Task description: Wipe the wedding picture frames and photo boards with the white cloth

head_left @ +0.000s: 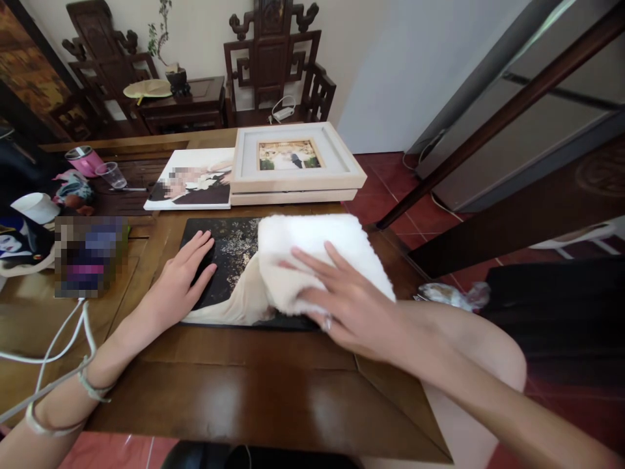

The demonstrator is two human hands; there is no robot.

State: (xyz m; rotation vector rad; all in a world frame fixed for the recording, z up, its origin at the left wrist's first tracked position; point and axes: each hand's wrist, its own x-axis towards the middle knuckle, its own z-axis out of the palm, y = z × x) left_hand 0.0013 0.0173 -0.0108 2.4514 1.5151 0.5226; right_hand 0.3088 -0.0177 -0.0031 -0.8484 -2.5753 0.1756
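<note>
A dark photo panel [234, 260] with a pale flowing dress in its picture lies flat on the wooden table. Across its right part spreads a fluffy white cloth [312, 241], hiding that side of the picture. My right hand [342, 296] rests on the cloth with fingers spread, pressing it against the panel; a ring shows on one finger. At the panel's left edge my left hand [188, 277] lies flat, fingers stretched out over the dark surface, holding nothing.
Behind the panel lie a white-edged photo print [195, 179] and stacked light wood picture frames [297, 159]. At left are a pink cup [84, 161], a clear plastic cup [112, 176], a white cup [35, 207] and white cables [81, 326]. Carved chairs [271, 58] stand beyond.
</note>
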